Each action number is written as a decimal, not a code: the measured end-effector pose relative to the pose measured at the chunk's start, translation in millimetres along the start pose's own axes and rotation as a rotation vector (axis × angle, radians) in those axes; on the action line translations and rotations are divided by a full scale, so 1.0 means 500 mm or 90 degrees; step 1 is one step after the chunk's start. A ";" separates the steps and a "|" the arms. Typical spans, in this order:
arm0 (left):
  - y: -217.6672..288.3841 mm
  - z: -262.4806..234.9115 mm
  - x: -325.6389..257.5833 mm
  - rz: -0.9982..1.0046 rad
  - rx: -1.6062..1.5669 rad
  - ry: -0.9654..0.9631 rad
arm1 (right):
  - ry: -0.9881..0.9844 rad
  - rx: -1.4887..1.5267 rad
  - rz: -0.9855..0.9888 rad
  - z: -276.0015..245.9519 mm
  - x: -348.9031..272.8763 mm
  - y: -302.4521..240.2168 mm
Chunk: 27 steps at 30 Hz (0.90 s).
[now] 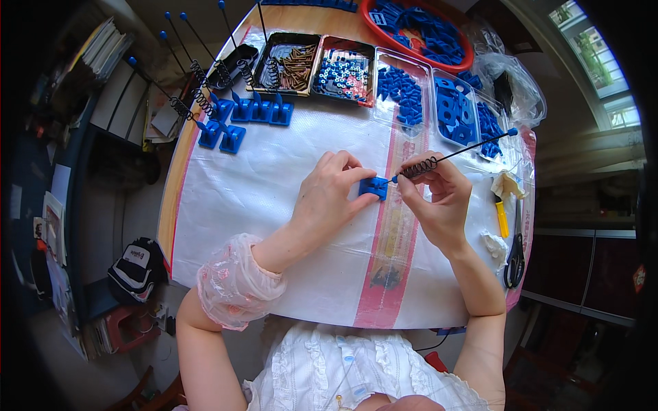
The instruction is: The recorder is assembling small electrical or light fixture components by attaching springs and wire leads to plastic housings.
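My left hand (330,188) pinches a small blue plastic base (372,187) between thumb and fingers, just above the white table cover. Close by on its right, my right hand (439,198) grips a black coil spring (419,167) with a thin dark rod running up and right to a blue tip (513,131). The spring piece's lower blue end (395,179) meets or nearly meets the base; whether they are joined I cannot tell. Several similar pieces, blue bases (232,139) with springs and blue-tipped rods, stand upright at the far left of the table.
Along the far side sit a tray of brass-coloured screws (293,63), a tray of small nuts (343,74), clear boxes of blue parts (401,94) and a red basin (469,55) of blue pieces. At right lie a yellow-handled tool (502,218) and black-handled scissors (514,264).
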<state>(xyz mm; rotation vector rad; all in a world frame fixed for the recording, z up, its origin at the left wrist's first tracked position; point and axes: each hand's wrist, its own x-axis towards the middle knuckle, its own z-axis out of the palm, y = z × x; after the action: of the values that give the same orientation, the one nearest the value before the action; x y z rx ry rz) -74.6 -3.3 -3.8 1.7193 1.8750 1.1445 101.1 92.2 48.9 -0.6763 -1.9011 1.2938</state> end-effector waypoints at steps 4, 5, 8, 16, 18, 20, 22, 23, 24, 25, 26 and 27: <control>0.000 0.001 0.000 -0.001 0.003 0.001 | 0.001 0.002 -0.002 0.001 0.001 0.002; -0.001 0.001 0.000 -0.001 0.003 0.002 | 0.000 0.003 -0.001 0.001 0.001 0.002; 0.000 0.001 0.000 0.000 0.006 0.000 | -0.002 0.004 0.002 0.000 0.001 0.002; 0.001 0.000 0.000 -0.002 -0.001 -0.001 | -0.005 -0.009 -0.010 0.000 0.001 0.003; 0.001 0.000 0.000 -0.002 -0.001 -0.001 | -0.009 -0.013 -0.014 0.000 0.001 0.004; 0.000 0.001 0.000 0.002 0.002 0.000 | -0.014 -0.015 -0.017 0.000 0.001 0.004; 0.001 0.000 0.000 -0.001 0.004 -0.002 | -0.019 -0.016 -0.018 0.000 0.001 0.005; 0.002 -0.001 0.001 -0.002 0.005 -0.003 | -0.019 -0.015 -0.019 0.000 0.001 0.005; 0.001 -0.001 0.001 0.000 0.002 -0.002 | -0.019 -0.013 -0.020 0.000 0.001 0.006; 0.000 0.001 0.001 0.002 0.000 -0.001 | -0.019 -0.011 -0.021 0.000 0.000 0.007; -0.001 0.001 0.001 0.003 -0.002 0.001 | -0.020 -0.009 -0.021 0.000 0.000 0.007; -0.001 0.001 0.000 0.001 -0.003 0.003 | -0.021 -0.008 -0.022 0.001 0.001 0.008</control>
<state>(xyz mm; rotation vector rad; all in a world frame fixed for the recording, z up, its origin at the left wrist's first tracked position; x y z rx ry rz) -74.5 -3.0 -4.2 1.7183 1.8723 1.1534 100.7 93.6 45.3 -0.6289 -1.9408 1.2807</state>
